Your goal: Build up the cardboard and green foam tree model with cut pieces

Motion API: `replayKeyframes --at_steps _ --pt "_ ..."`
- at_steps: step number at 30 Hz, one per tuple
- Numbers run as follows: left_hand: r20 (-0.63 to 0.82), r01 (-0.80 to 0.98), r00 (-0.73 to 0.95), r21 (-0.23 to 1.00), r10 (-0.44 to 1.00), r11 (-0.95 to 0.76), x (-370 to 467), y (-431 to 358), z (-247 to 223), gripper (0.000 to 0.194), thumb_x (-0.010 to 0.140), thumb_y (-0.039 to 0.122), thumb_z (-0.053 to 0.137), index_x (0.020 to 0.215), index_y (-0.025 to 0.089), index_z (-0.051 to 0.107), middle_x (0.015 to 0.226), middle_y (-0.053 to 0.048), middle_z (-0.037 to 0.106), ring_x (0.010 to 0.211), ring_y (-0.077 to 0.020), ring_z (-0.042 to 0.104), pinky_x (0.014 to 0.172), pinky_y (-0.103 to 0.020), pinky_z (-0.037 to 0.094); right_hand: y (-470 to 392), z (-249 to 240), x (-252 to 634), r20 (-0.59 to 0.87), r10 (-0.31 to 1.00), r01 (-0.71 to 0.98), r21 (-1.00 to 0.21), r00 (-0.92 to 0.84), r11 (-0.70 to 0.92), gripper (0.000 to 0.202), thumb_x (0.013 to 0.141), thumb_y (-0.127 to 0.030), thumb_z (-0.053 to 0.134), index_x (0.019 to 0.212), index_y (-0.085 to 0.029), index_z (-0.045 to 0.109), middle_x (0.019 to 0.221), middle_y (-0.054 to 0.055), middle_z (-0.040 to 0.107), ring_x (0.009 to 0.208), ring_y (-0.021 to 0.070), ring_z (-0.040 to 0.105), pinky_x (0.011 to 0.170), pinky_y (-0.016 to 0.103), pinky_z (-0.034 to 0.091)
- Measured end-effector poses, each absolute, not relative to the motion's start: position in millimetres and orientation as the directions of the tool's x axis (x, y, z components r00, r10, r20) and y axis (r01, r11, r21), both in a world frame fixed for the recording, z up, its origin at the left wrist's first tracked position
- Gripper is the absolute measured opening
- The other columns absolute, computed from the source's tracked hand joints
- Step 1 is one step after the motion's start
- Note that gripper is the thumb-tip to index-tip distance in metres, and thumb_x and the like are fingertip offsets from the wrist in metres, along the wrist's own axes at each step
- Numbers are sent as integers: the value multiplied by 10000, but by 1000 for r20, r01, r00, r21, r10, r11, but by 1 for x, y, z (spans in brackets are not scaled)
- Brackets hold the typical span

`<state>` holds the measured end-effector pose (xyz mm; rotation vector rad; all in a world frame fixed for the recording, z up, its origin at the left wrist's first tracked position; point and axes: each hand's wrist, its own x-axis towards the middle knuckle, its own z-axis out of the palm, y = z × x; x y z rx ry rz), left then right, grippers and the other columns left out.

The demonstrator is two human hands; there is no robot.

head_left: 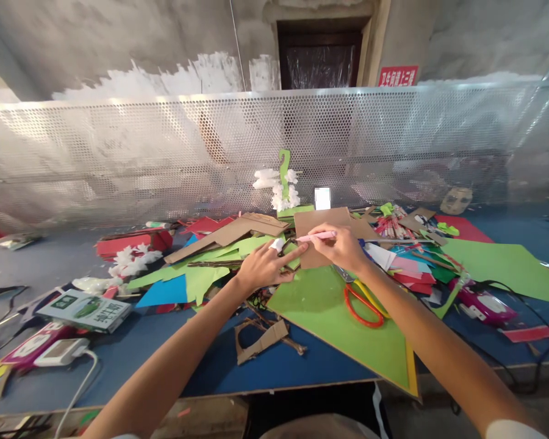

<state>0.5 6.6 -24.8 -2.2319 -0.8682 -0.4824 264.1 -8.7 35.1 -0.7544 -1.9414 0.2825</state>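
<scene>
Stick (pixel 318 236), pink and pen-like, sits clamped in the fingers of the right hand (pixel 337 245) over brown cardboard (pixel 321 218), so marking seems underway, calling for steadiness, though whether the left hand's (pixel 262 266) fingers grip anything I can't tell.

Right hand (pixel 336 245) partly hides cardboard (pixel 322 217); bright screen (pixel 322 199) is unreadable.

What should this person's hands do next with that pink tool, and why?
Perhaps press the left hand down to steady the cardboard before moving the pink tool. The right hand holds the tool with its end near the cardboard's left edge, close to the left forefinger, so a steady piece seems wise. Whether the tool touches it is hard to tell.
</scene>
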Motion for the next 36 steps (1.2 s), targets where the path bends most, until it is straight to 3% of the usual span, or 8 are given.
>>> replayKeyframes --at_steps 6,12,17,24,30,36 --pt "561 735 668 -401 488 -547 0 6 -24 709 993 685 533 1630 380 465 770 -63 615 866 -283 668 762 -355 545 -7 32 284 668 704 339 -622 -240 706 192 933 -359 635 931 -190 725 830 47 787 597 151 664 529 244 474" --pt "556 736 669 -408 493 -540 0 7 -25 694 1000 684 523 1628 393 464 825 -85 648 949 -300 677 774 -350 541 -6 34 277 703 663 367 -564 -256 740 199 952 -357 624 953 -200 747 908 51 808 681 163 698 604 254 519" --pt "556 715 695 -469 456 -519 -1 7 -25 691 998 680 522 1616 374 491 808 -84 642 886 -290 680 749 -344 544 -7 39 263 731 605 394 -480 -315 784 167 963 -329 640 963 -230 774 950 36 819 784 173 734 698 264 546" --pt "596 746 654 -402 466 -531 0 8 -25 690 984 683 547 1604 383 508 778 -73 618 876 -283 682 737 -345 556 -4 35 287 694 692 376 -598 -199 708 170 929 -345 631 916 -202 723 894 56 822 641 167 695 562 253 509" --pt "577 730 675 -433 460 -529 -2 9 -29 712 973 694 569 1611 386 495 831 -88 653 949 -298 682 791 -358 558 -6 38 267 704 641 378 -528 -305 760 180 961 -339 637 964 -221 774 955 44 821 774 186 741 688 268 555" --pt "583 746 656 -402 480 -531 -2 10 -28 727 971 704 556 1615 373 491 885 -99 660 942 -287 676 804 -365 562 -2 38 281 731 639 385 -532 -241 754 186 948 -333 632 939 -203 764 887 48 811 691 168 711 614 253 529"
